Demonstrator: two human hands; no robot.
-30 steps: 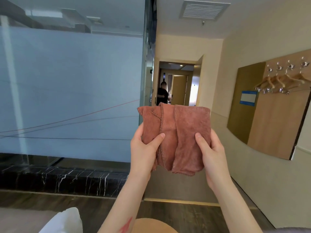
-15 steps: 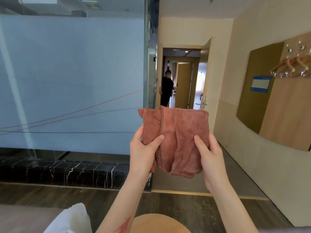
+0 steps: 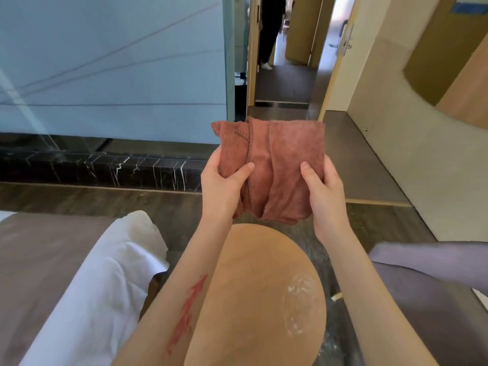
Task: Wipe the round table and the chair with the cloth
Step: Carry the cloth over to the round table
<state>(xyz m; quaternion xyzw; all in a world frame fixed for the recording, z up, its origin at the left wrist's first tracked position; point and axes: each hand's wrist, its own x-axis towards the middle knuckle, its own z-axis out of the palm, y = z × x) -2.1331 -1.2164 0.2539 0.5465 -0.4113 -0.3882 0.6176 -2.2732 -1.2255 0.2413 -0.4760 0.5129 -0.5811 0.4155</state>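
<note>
A folded reddish-brown cloth [image 3: 280, 165] hangs in the air between my two hands, above the far edge of the round table. My left hand [image 3: 221, 188] grips its left side with the thumb in front. My right hand [image 3: 323, 191] grips its right side the same way. The round table [image 3: 253, 294] has a light brown wooden top and lies below my forearms. A whitish smear [image 3: 298, 302] marks its right part. The grey chair [image 3: 427, 286] stands at the right, partly cut off by the frame.
A bed with white sheet [image 3: 105, 281] and brown cover [image 3: 34, 260] lies at the left. A frosted glass wall [image 3: 113, 67] on a black marble sill [image 3: 92, 165] stands ahead. A person [image 3: 269, 30] stands in the open doorway beyond.
The view has tilted downward, so the round table, the chair and the bed now show. Both hands still hold the cloth the same way.
</note>
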